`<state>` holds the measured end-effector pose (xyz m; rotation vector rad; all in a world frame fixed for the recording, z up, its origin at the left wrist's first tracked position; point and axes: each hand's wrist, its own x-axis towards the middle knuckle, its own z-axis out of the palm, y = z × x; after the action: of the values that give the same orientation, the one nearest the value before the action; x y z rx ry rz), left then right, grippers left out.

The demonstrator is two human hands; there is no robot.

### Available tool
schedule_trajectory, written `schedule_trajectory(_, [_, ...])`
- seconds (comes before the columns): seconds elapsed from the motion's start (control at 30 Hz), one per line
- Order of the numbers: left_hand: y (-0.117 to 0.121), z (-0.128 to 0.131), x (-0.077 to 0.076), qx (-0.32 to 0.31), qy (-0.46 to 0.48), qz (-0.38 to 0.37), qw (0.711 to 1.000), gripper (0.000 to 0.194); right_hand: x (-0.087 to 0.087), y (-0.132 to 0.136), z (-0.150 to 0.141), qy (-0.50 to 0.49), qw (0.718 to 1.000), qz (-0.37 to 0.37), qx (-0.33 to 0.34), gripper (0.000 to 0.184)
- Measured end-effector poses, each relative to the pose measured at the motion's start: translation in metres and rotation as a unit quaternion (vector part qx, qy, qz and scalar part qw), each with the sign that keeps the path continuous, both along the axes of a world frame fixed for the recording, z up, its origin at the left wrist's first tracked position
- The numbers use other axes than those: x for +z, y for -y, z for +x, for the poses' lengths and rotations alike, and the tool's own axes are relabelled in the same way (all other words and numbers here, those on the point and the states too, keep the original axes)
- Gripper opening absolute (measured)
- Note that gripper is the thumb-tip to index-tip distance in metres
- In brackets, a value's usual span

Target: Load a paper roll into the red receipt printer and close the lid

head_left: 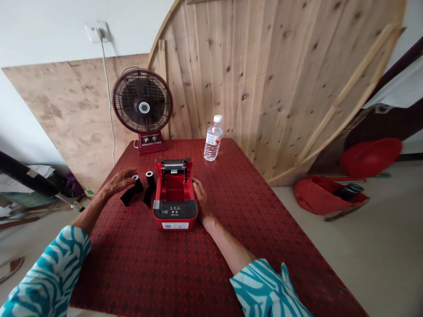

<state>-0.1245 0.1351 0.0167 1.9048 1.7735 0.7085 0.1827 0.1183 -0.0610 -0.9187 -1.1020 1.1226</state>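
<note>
Head view: hands apart; the right hand (202, 198) rests along the open red printer (175, 211) mid-table, likely steadying it, while the left hand (120, 181) reaches toward the left roll (135, 184), contact unclear.

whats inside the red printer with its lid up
Inside the red printer, an open red bay shows, with no roll visible in it. The part under the dark button panel is covered and cannot be seen.
</note>
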Motion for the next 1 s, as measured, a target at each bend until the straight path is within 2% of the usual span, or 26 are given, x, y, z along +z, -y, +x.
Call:
schedule_trajectory(0.1, [-0.006, 0.015, 0.012, -0.022, -0.059, -0.002, 0.998, 0.049, 0.001, 0.0, 0.0, -0.004, 1.0, -0.004, 0.003, 0.039])
schedule_trajectory(0.23, [-0.016, 0.042, 0.015, -0.015, -0.138, 0.005, 0.99, 0.037, -0.001, -0.001, 0.0, -0.007, 1.0, -0.003, 0.009, 0.039])
schedule_trajectory(0.33, [-0.019, 0.054, 0.017, -0.014, -0.155, 0.01, 0.988, 0.027, -0.003, -0.002, -0.001, -0.009, 1.0, 0.008, 0.008, 0.039])
schedule_trajectory(0.43, [-0.013, 0.053, 0.025, -0.014, -0.147, 0.021, 0.989, 0.025, -0.002, -0.002, -0.001, -0.006, 1.0, 0.015, 0.001, 0.038])
schedule_trajectory(0.53, [0.005, 0.045, 0.041, -0.033, -0.015, 0.039, 0.999, 0.031, 0.0, -0.002, -0.002, -0.01, 1.0, 0.013, 0.0, 0.037])
schedule_trajectory(0.63, [0.032, 0.042, 0.064, -0.038, 0.164, 0.055, 0.984, 0.036, 0.002, -0.001, -0.002, -0.015, 1.0, 0.009, 0.003, 0.038])
schedule_trajectory(0.73, [0.059, 0.054, 0.085, -0.032, 0.228, 0.04, 0.972, 0.044, 0.003, 0.001, -0.002, -0.016, 1.0, 0.002, 0.008, 0.039])
schedule_trajectory(0.8, [0.07, 0.071, 0.092, -0.062, 0.196, 0.023, 0.978, 0.047, 0.004, 0.001, -0.003, -0.02, 1.0, 0.005, 0.004, 0.038])
schedule_trajectory(0.87, [0.075, 0.092, 0.092, -0.116, 0.109, 0.011, 0.987, 0.043, 0.006, 0.002, -0.003, -0.021, 1.0, 0.011, 0.002, 0.037])
schedule_trajectory(0.93, [0.072, 0.114, 0.088, -0.163, 0.008, 0.02, 0.986, 0.038, 0.006, 0.002, -0.003, -0.019, 1.0, 0.012, 0.003, 0.037])
schedule_trajectory(1.0, [0.065, 0.131, 0.079, -0.184, -0.086, 0.048, 0.978, 0.032, 0.006, 0.001, -0.003, -0.011, 1.0, 0.014, 0.003, 0.037])
